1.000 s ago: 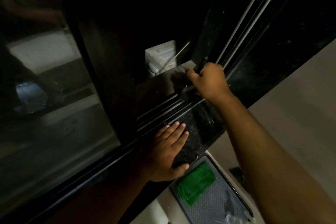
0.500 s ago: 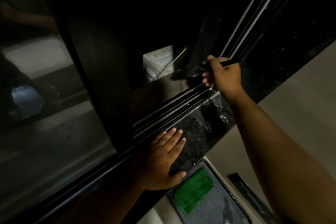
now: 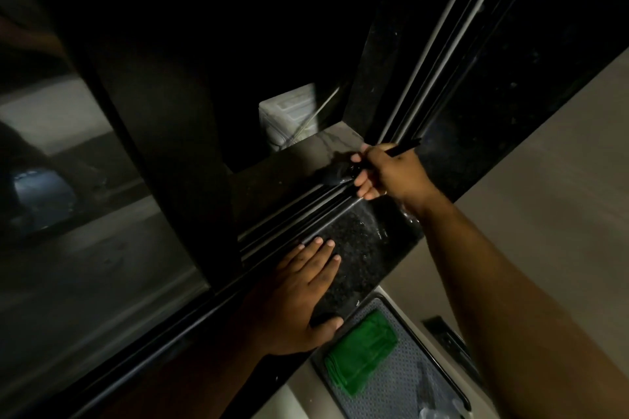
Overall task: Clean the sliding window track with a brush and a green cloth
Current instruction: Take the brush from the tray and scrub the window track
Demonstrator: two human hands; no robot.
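My right hand (image 3: 391,173) is closed around a thin black brush (image 3: 343,173). Its dark bristle end rests on the sliding window track (image 3: 289,218) near the frame's corner, and the handle sticks out past my knuckles to the upper right. My left hand (image 3: 296,296) lies flat, fingers spread, on the black speckled stone sill (image 3: 364,241), thumb over its near edge. A folded green cloth (image 3: 360,347) lies on a grey tray (image 3: 401,381) below the sill, untouched.
The dark sliding pane (image 3: 102,214) fills the left, its frame upright just left of my left hand. The vertical track rails (image 3: 442,44) rise at upper right. A pale wall (image 3: 544,180) runs below the sill. A white box (image 3: 289,112) shows outside the opening.
My right hand moved right along the track and then lowered; the brush head now sits on the track by the corner. My left hand stayed flat on the sill.
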